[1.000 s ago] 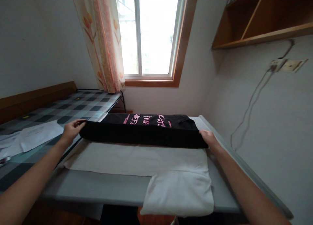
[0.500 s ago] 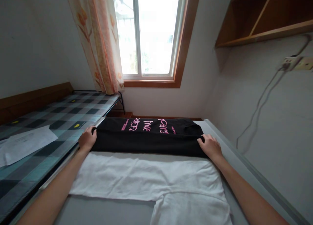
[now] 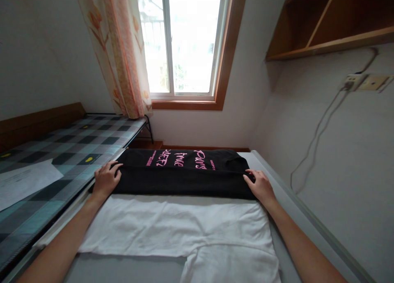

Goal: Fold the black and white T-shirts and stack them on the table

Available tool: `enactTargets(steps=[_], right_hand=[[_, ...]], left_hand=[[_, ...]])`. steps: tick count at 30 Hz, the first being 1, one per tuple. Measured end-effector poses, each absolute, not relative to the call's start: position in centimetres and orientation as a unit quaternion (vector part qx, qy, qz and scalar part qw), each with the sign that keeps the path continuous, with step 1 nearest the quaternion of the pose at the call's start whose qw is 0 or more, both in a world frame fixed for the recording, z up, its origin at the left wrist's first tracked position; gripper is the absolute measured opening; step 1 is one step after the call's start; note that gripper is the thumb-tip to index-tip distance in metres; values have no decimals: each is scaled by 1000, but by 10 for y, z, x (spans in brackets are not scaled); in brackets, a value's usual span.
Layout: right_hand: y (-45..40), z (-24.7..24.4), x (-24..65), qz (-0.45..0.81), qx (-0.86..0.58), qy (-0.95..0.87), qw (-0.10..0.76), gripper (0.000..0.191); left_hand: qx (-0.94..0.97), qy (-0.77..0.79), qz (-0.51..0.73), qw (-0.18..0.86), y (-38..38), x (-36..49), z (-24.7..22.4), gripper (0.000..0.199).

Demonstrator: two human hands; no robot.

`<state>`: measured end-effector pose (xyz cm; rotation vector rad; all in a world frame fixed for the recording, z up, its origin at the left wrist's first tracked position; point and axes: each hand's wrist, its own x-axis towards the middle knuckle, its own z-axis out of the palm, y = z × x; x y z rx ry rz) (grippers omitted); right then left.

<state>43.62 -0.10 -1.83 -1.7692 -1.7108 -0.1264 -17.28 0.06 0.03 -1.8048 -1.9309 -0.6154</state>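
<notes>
Through the head camera I see the black garment [image 3: 181, 183] with pink lettering lying folded across the grey table [image 3: 123, 268], just beyond the white garment [image 3: 172, 221]. I have the left hand [image 3: 106, 179] laid on the black garment's left end, fingers loosely spread, while the right hand [image 3: 261, 188] touches its right end, thumb and fingers slightly apart, though I cannot tell whether cloth is pinched there; paper [image 3: 27, 181] lies on the checked bed [image 3: 76, 145]

Two hands [image 3: 107, 179] [image 3: 261, 188], one black garment [image 3: 184, 182], one white garment [image 3: 172, 221], one window [image 3: 193, 41], one curtain [image 3: 118, 49], one checked mattress [image 3: 75, 140]
</notes>
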Motion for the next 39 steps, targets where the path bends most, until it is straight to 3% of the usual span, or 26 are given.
enactTargets(steps=[7, 14, 26, 35, 39], right_hand=[[-3, -8, 427, -36, -690, -677, 253, 30], [16, 17, 427, 56, -715, -677, 163, 25], [4, -3, 410, -45, -758, -618, 201, 31], [7, 4, 405, -65, -768, -616, 160, 28], [4, 5, 398, -129, -758, -625, 136, 27]], left_hand=[[-632, -729, -229, 128, 6, -180, -2, 37], [-648, -727, -206, 96, 15, -183, -10, 46], [-631, -745, -180, 119, 20, -193, -1, 39], [-562, -804, -169, 94, 26, -190, 6, 32], [-575, -778, -197, 161, 16, -182, 8, 30]])
